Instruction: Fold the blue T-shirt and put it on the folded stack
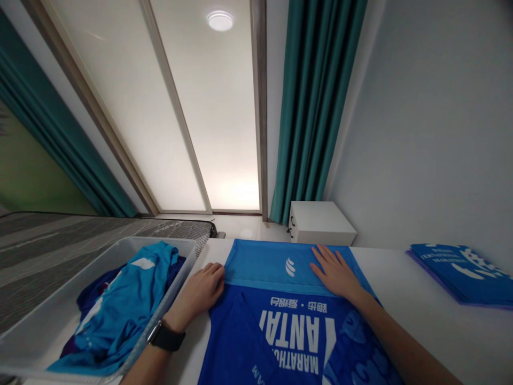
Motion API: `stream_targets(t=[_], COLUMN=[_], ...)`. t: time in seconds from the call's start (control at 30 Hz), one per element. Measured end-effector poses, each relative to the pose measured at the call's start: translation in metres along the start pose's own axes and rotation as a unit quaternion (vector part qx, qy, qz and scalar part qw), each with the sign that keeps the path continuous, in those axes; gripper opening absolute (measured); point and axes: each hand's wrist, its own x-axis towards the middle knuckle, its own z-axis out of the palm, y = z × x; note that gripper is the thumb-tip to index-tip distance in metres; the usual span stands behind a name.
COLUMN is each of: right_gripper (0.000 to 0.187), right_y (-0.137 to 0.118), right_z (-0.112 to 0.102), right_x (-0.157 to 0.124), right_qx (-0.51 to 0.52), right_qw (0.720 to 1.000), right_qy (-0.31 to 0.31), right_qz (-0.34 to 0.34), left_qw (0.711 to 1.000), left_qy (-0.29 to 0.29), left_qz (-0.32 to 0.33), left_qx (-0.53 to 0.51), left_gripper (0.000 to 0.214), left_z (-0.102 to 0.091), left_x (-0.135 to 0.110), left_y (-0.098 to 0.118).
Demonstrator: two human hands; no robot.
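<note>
A blue sports shirt (276,326) with white lettering lies spread on the white table (420,305) in front of me. Its light blue far part (264,264) is folded flat. My left hand (200,294), with a dark watch on the wrist, has its fingers curled at the left edge of that fold and seems to pinch the cloth. My right hand (334,272) lies flat and open on the right side of the light blue part, fingers stretched out.
A translucent bin (176,256) holding crumpled blue shirts (120,305) stands at the left. A stack of folded blue shirts (465,272) lies at the right. Behind the table are a white cabinet (320,222), teal curtains (316,107) and a bed (60,240).
</note>
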Motion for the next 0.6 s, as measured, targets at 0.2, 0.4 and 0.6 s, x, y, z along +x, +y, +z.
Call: stream_targets(t=[0.2,0.4,0.6], right_gripper=[0.066,0.066,0.067], right_y=[0.0002,-0.0003,-0.0012], right_z=[0.0005,-0.0013,-0.0054], right_x=[0.0,0.0,0.0004], right_qx=[0.003,0.003,0.009], right_qw=[1.0,1.0,1.0], right_qy=[-0.004,-0.006,-0.023], right_qz=[0.0,0.0,0.008], left_qw=[1.0,0.999,0.996], left_qy=[0.002,0.023,0.068], left_qz=[-0.017,-0.012,-0.01], left_qx=[0.014,0.027,0.051], left_gripper=[0.016,0.017,0.018], left_z=[-0.0009,0.0021,0.0023], left_x=[0.0007,0.0007,0.0016], left_y=[0.0019,0.0,0.0013])
